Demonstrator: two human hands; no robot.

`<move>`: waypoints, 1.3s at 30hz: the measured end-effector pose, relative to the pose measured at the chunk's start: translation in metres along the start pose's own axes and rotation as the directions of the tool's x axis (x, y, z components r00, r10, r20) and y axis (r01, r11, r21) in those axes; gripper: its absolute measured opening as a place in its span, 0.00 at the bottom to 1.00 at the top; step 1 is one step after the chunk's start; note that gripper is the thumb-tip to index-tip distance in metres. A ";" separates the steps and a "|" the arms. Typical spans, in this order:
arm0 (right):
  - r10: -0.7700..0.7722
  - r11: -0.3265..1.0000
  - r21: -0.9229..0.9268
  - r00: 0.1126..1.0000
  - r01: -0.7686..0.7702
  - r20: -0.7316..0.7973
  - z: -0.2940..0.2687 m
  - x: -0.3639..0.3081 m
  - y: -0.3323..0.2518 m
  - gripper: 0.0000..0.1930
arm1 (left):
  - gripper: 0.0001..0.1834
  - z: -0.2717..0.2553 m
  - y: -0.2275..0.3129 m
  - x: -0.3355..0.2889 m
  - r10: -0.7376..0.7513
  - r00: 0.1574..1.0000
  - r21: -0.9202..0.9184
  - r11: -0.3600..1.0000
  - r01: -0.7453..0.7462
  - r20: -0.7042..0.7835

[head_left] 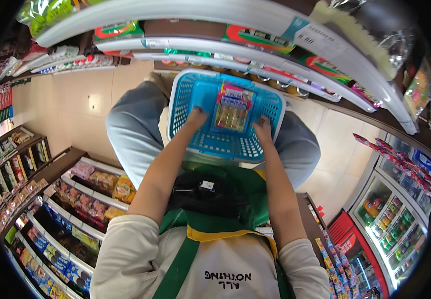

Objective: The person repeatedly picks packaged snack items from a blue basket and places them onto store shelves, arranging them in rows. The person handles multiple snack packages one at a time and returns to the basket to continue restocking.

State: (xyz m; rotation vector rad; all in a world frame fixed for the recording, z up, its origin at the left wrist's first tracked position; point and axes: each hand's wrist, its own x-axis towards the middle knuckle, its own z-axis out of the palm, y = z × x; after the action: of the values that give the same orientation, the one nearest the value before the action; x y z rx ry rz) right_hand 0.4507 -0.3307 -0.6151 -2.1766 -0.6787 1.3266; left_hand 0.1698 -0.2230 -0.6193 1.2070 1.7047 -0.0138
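Note:
A blue plastic basket point(206, 144) with perforated walls stands between my bent knees, in front of the shelf. Inside it lies a flat package point(233, 109) with a pink top and a clear front showing several small pale-yellow pieces. My left hand point(197, 118) reaches into the basket to the left of the package, its fingers loosely bent and apart, holding nothing I can see. Beside the package's right edge is my right hand point(262, 128), thumb and fingers slightly parted. Whether its fingertips touch the package I cannot tell.
Curved shelf edges point(255, 15) with price tags and packed goods stand close ahead, overhanging the basket's far side. Snack shelves point(83, 219) are behind me on the left. A lit drinks fridge point(392, 219) is at the right. Tiled floor point(83, 99) shows at the left.

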 end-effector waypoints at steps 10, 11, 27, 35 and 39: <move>0.240 0.952 0.156 0.959 -0.263 0.153 0.006 -0.002 -0.006 0.44 | 0.39 0.026 -0.018 -0.003 -0.197 0.971 -0.217 0.950 0.223 0.136; 0.295 0.922 0.199 0.936 -0.332 0.193 0.006 -0.002 -0.001 0.44 | 0.41 0.023 -0.011 -0.010 -0.205 0.965 -0.229 0.944 0.239 0.162; 0.367 0.848 0.232 0.844 -0.476 0.391 0.018 0.011 0.013 0.36 | 0.51 0.045 -0.007 0.001 -0.276 0.905 -0.211 0.911 0.353 0.324; 0.407 0.787 0.305 0.823 -0.536 0.395 0.025 0.019 0.018 0.30 | 0.54 0.038 0.023 -0.009 -0.295 0.885 -0.270 0.875 0.401 0.359; 0.385 0.786 0.317 0.821 -0.531 0.422 0.024 0.017 0.014 0.27 | 0.54 0.041 0.023 -0.010 -0.290 0.898 -0.261 0.886 0.383 0.331</move>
State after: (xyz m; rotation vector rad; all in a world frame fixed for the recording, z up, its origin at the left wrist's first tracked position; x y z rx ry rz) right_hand 0.4381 -0.3270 -0.6444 -1.8267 0.0755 1.9237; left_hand 0.2145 -0.2393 -0.6209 0.6200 1.5690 -0.1147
